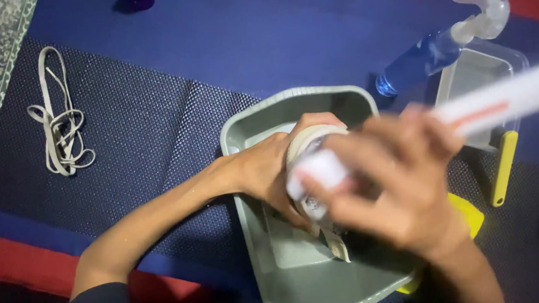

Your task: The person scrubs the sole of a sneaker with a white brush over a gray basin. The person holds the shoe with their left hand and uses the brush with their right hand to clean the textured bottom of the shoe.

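Note:
My left hand (271, 170) grips a round whitish jar-like container (310, 141) over a grey-green plastic tray (311, 285). My right hand (398, 184) is blurred and held close to the camera. It holds a long white tube or stick with an orange stripe (503, 97), whose near end sits by the container. The lower part of the container is hidden behind my right hand. A small pale strip (337, 244) lies in the tray below my hands.
A blue spray bottle (425, 55) lies at the upper right beside a clear tray with a yellow handle (504, 166). A yellow item (468, 213) peeks from under my right wrist. A coil of beige band (59, 126) lies on the dark mat at left.

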